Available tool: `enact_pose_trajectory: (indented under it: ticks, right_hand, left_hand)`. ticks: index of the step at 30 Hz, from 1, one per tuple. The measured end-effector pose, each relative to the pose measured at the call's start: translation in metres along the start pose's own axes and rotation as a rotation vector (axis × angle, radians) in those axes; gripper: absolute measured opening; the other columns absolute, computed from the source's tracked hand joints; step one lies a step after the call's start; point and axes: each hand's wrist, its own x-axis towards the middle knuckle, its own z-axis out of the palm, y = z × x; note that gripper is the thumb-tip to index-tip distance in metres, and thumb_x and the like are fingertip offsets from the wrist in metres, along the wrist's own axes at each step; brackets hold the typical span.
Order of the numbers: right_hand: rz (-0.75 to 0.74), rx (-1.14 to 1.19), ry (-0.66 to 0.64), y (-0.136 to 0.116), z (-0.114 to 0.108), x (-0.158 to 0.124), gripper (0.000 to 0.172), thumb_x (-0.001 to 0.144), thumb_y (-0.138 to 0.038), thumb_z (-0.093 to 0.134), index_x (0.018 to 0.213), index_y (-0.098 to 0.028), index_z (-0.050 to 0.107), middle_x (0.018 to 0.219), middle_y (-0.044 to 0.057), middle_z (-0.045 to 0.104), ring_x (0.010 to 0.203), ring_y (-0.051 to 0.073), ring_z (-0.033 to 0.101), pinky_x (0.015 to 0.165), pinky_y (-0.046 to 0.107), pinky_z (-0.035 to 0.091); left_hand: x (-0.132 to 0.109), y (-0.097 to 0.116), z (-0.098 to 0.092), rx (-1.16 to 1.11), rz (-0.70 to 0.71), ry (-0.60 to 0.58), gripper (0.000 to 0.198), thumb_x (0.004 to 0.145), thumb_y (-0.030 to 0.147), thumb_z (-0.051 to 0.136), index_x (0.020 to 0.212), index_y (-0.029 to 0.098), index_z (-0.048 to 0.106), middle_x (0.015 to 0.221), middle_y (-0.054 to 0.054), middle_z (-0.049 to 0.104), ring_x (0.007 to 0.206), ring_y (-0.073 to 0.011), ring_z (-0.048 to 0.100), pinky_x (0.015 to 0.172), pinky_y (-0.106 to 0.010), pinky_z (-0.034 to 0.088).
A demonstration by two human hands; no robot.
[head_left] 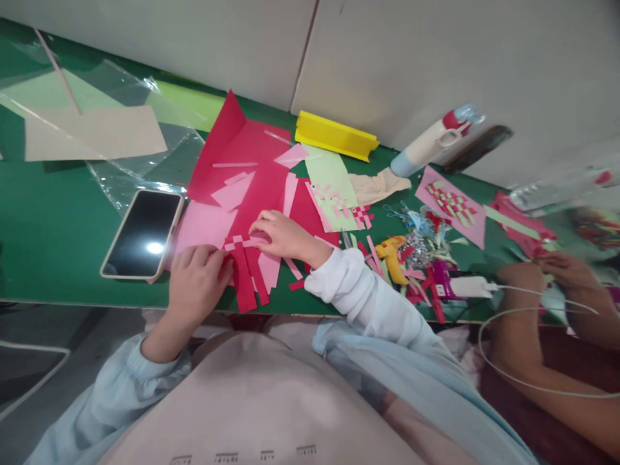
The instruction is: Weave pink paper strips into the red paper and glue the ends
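Observation:
Near the table's front edge, several red paper strips point(243, 284) hang side by side, with a narrow pink paper strip point(237, 242) woven across their tops. My right hand point(285, 237) pinches the right end of that pink strip between thumb and fingers. My left hand point(197, 284) is closed at the left edge of the red strips, its fingertips curled against them; the exact grip is partly hidden. Beneath and behind the weave lie large red paper sheets point(208, 161) and a pink sheet point(203, 226), with loose pink pieces on top.
A phone point(143, 234) lies left of my left hand. To the right are a pale green sheet point(334, 187), a yellow holder point(336, 135), a yellow glue gun point(394, 258), paper scraps and a bottle point(431, 145). Another person's hands point(562, 278) work at far right, near a white cable point(527, 290).

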Motion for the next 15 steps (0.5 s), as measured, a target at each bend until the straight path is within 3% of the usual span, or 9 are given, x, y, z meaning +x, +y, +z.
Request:
enact_pose_trajectory:
  ticks: [9,15]
  right_hand:
    - [0.044,0.006,0.050,-0.006,-0.024,-0.011,0.022,0.094,-0.026,0.056,0.109,-0.013,0.066,0.108,0.011,0.061,0.103,0.021,0.055,0.093,0.034,0.041]
    - [0.219,0.034,-0.042,-0.014,-0.051,-0.039,0.021,0.090,-0.019,0.058,0.108,-0.012,0.067,0.098,0.009,0.068,0.087,0.017,0.060,0.076,0.028,0.040]
  left_hand:
    - [0.002,0.000,-0.004,-0.113,-0.011,-0.074,0.025,0.093,0.031,0.052,0.101,0.021,0.073,0.097,-0.012,0.069,0.090,-0.0287,0.061,0.080,-0.042,0.043]
    - [0.005,0.000,-0.006,-0.115,0.003,-0.101,0.028,0.092,0.029,0.050,0.103,0.020,0.074,0.097,-0.013,0.069,0.092,-0.0301,0.062,0.080,-0.043,0.044]
